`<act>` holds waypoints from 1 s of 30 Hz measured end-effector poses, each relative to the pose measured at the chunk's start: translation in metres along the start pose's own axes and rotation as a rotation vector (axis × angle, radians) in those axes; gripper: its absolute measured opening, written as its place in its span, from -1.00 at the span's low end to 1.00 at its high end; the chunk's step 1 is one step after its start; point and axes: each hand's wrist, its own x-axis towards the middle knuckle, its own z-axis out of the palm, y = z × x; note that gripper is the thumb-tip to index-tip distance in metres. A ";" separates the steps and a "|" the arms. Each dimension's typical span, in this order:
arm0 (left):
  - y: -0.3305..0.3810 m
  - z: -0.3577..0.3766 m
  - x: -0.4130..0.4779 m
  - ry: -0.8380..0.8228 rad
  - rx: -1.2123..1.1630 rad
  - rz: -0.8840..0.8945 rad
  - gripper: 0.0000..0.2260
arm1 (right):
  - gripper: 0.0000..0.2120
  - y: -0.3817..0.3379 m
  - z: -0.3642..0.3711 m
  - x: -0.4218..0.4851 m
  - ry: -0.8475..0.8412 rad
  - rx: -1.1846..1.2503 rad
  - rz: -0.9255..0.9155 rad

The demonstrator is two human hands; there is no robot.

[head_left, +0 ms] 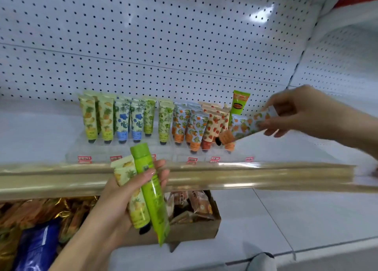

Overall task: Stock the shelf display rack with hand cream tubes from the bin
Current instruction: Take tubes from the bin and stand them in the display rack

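**Orange-print tube going cap-down into the rack's right end**

Nearest the camera, below the gold shelf edge [204,178], the left hand [124,197] is closed around two spare tubes: a bright green tube [152,191] and a pineapple-print tube [131,191], both lying across the palm with the thumb pressed over them. Behind that hand, under the gold shelf edge, sits a cardboard box [196,227] of wrapped snacks.

Beyond the gold shelf edge stands the clear display rack [143,148], its slots filled with upright tubes, caps down. At its right end the right hand [296,115] pinches an orange-print tube [245,127] by its flat crimped tail, the tube tilted with the cap aimed toward the rack, close to the strawberry-print tubes [212,127].

These tubes look light, soft-walled and glossy, so probably a little slippery. The stiff crimp seems the best hold for steering; squeezing the middle would likely dent it. Neighbours lean loosely and may topple if nudged.
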 end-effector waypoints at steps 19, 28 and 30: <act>-0.013 -0.001 0.010 -0.070 0.032 0.008 -0.34 | -0.90 0.046 0.021 0.056 0.023 -0.270 0.083; -0.021 0.001 0.015 -0.108 0.026 -0.011 -0.32 | -0.86 0.055 0.035 0.061 -0.027 -0.240 0.121; -0.022 0.000 0.016 -0.112 0.027 -0.007 -0.32 | -0.86 0.056 0.035 0.061 -0.019 -0.230 0.121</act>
